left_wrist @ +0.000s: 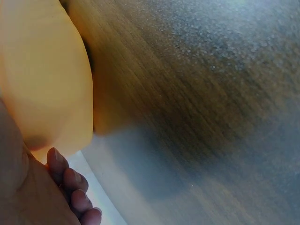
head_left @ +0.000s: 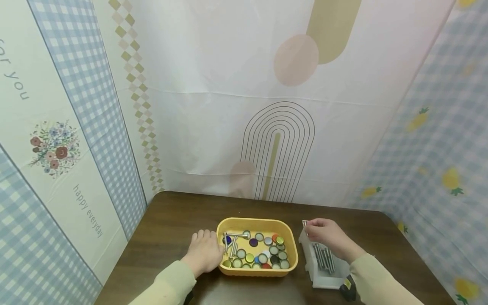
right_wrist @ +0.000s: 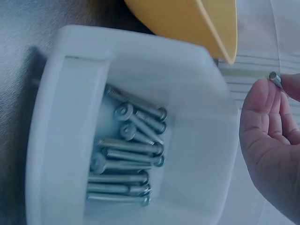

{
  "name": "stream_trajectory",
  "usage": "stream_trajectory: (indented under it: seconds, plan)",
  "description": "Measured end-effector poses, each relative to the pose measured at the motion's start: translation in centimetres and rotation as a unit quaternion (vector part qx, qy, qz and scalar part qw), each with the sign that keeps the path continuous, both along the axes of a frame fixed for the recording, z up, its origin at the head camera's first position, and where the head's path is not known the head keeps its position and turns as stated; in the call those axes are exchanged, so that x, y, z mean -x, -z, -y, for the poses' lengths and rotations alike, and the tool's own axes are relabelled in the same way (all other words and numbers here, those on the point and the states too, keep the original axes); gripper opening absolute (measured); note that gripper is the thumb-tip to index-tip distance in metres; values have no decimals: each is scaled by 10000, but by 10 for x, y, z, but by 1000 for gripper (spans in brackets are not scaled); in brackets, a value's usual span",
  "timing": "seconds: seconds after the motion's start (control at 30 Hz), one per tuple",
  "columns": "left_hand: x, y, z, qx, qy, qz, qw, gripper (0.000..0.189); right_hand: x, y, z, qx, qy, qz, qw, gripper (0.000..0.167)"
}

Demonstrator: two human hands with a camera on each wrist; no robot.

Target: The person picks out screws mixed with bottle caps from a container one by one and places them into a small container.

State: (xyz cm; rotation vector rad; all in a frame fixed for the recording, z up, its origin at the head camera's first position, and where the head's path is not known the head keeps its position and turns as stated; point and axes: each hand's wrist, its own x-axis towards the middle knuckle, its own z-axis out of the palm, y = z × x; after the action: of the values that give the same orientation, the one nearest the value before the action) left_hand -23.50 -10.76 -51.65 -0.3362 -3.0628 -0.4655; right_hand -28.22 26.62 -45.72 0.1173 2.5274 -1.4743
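Note:
My right hand [head_left: 328, 235] pinches a silver bolt [right_wrist: 275, 79] between thumb and fingers, above the far end of a white plastic bin [right_wrist: 70, 117]. Inside that bin lies a loose row of several metal bolts [right_wrist: 131, 147]. To the left stands a yellow plastic tub [head_left: 259, 273]. It holds several bottle caps [head_left: 273, 250] of mixed colours, mostly toward its right and front. A few more bolts [head_left: 235, 248] lie at the tub's left end. My left hand [head_left: 206, 250] rests against the tub's left side, its fingers pointing away from me.
Both containers stand on a dark brown wooden table [head_left: 171, 216], the white bin just right of the tub. A patterned cloth [head_left: 198, 127] hangs behind the table, with checked cloth on both sides. A dark wrist device [head_left: 347, 289] is by the right sleeve.

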Motion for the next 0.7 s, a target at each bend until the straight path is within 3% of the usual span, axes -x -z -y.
stream_trajectory:
  seconds: [0.4,0.7]
  plan:
    - [1,1,1,36,-22,-5,10000,33,-7,13,-24,-739,177,187,9969,40]
    - [2,3,1,-34,-35,-22,10000,33,-4,32,-32,-891,310,207,9953,22]
